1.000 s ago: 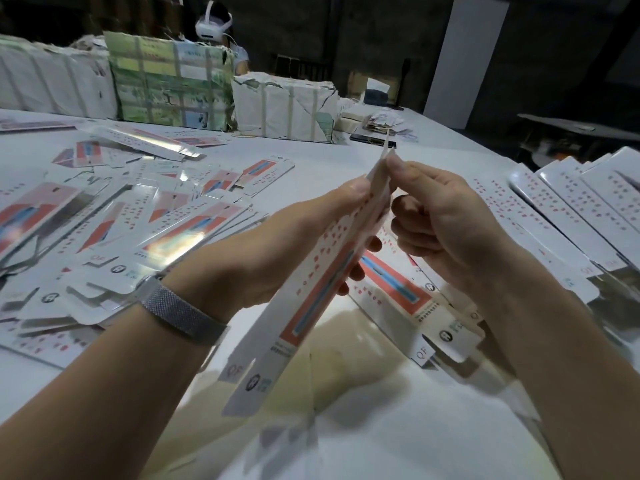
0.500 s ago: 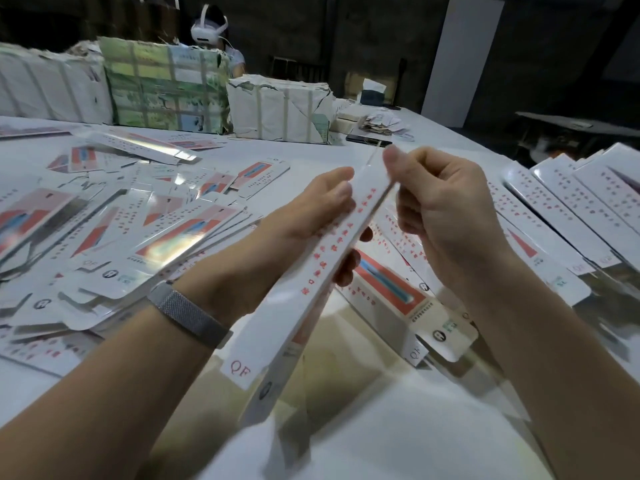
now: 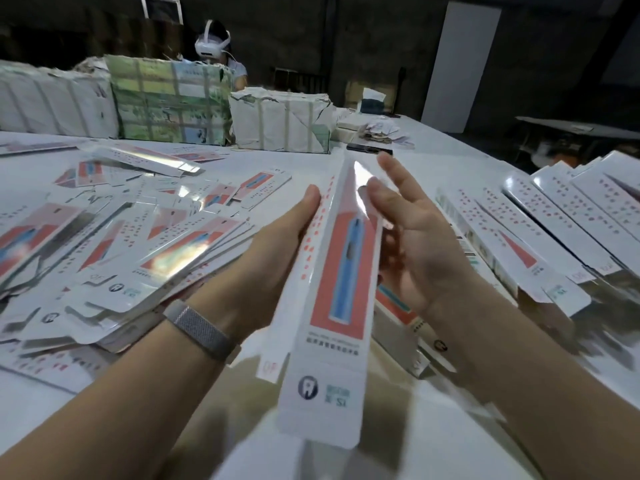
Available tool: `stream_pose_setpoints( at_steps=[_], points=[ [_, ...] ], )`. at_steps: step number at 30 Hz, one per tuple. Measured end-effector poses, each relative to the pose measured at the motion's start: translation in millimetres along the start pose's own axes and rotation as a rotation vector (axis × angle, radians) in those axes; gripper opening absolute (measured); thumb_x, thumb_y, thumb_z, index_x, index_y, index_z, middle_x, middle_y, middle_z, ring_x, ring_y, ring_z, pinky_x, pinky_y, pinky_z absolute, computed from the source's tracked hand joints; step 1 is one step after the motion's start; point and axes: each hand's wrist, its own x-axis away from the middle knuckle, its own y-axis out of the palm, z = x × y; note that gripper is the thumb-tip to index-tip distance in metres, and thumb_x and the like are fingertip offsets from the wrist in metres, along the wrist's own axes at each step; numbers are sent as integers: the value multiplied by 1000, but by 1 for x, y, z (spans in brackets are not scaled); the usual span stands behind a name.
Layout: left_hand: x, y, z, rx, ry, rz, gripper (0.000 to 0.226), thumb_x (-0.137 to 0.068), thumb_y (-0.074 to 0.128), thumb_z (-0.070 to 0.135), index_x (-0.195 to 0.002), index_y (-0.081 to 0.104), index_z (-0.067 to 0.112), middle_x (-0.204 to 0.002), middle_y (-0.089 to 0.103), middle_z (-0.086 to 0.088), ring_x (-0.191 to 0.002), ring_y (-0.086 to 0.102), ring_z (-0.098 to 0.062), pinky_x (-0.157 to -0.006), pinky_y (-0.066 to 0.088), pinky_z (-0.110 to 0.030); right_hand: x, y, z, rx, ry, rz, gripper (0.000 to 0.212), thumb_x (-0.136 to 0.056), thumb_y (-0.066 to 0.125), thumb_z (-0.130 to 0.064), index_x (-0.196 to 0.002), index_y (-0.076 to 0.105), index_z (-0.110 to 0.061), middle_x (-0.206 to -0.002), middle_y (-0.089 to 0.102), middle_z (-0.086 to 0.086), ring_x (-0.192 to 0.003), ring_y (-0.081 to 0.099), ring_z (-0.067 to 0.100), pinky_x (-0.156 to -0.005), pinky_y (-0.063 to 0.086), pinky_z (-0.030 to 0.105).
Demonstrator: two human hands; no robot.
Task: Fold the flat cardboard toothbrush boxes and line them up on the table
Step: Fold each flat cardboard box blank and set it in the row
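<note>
Toothbrush boxes fill most of the frame. Largest mass: loose heap of flat blanks point(image 3: 114, 244) at left and centre-left, overlapping at all angles, glossy faces throwing glare. Next: row of folded boxes point(image 3: 561, 230) at right, lying side by side in a slanted rank toward the upper right, white dotted faces up. Both rest on the white table point(image 3: 346, 455).

Box in work point(image 3: 341, 271): centre of frame, held off the table, long axis running from lower centre up toward upper centre. Pink-and-blue printed face up; a white side panel with red dots is angled down on its left; an end tab marked in red hangs at lower left.

Left hand point(image 3: 266, 258): fingers straight, flat against the left panel. Right hand point(image 3: 415, 244): fingers spread and straight, palm against the right edge. Neither pinches; the box sits pressed between two flat hands.

Handling, judged: very light, thin card, stiff along its length but springy at the creases; the glossy coat looks slippery. Best pressed along the long side panels near the middle, not by the end tabs, which would likely bend or crease.

Small item: woven metal band point(image 3: 201, 327) on the left wrist.
</note>
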Motion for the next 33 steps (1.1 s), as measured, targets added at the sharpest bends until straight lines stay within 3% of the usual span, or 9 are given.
stream_pose_setpoints(
  at_steps=[3, 5, 7, 10, 15, 23, 28, 30, 33],
  points=[
    [2, 4, 0, -347, 245, 131, 41, -102, 39, 52, -128, 58, 27, -92, 75, 6, -89, 74, -20, -80, 62, -39, -3, -3, 2, 35, -125, 59, 50, -72, 70, -29, -119, 57, -36, -96, 75, 13, -87, 74, 25, -74, 62, 41],
    [2, 5, 3, -463, 425, 206, 33, -104, 39, 47, -135, 40, 37, -88, 73, 21, -82, 74, -8, -68, 60, -24, -4, -3, 4, 94, -169, 95, 48, -71, 72, -29, -117, 58, -29, -98, 75, 12, -93, 73, 30, -82, 61, 47],
    [3, 6, 2, -483, 521, 187, 42, -101, 46, 47, -139, 31, 38, -96, 74, 16, -84, 74, -10, -67, 59, -22, -4, -1, 8, 169, -202, 113, 44, -71, 73, -31, -114, 62, -29, -100, 75, 11, -101, 70, 36, -92, 54, 59],
    [5, 9, 1, -490, 521, 129, 34, -104, 45, 41, -135, 34, 37, -92, 73, -8, -80, 74, -23, -70, 62, -35, -1, 2, 11, 278, -217, 100, 43, -73, 72, -40, -115, 67, -32, -106, 74, 7, -102, 70, 35, -94, 52, 61],
    [8, 14, 0, -312, 457, 110, 13, -108, 37, 31, -120, 43, 30, -78, 71, 2, -69, 70, -15, -61, 56, -25, 1, 5, 10, 299, -227, 58, 35, -72, 67, -44, -98, 73, -21, -96, 70, 20, -77, 68, 37, -81, 49, 66],
    [7, 22, -4, -249, 384, 109, 11, -108, 38, 31, -118, 40, 28, -76, 70, 1, -72, 70, -20, -67, 62, -35, -5, -2, 11, 309, -260, 40, 12, -98, 59, -22, -100, 69, -16, -88, 73, 5, -77, 72, 22, -73, 60, 33],
    [7, 21, -4, -230, 384, 96, 28, -107, 40, 30, -124, 28, 50, -82, 74, -4, -72, 73, -24, -65, 59, -32, -8, -6, 14, 227, -391, 12, 30, -92, 64, -17, -115, 56, -34, -99, 64, 3, -98, 67, 38, -86, 59, 47],
    [6, 19, -3, -255, 384, 105, 32, -107, 40, 31, -130, 26, 49, -85, 74, -7, -70, 72, -25, -66, 60, -35, -9, -4, 11, 248, -360, -2, 16, -91, 60, -26, -107, 64, -25, -97, 68, 3, -94, 69, 28, -82, 59, 37],
    [7, 16, -4, -421, 394, 76, 32, -108, 37, 31, -133, 23, 44, -74, 72, 2, -64, 71, -17, -64, 57, -27, -9, -5, 6, 268, -275, 49, 25, -98, 55, -33, -85, 66, -15, -79, 71, 0, -76, 70, 15, -68, 57, 23]
  ],
)
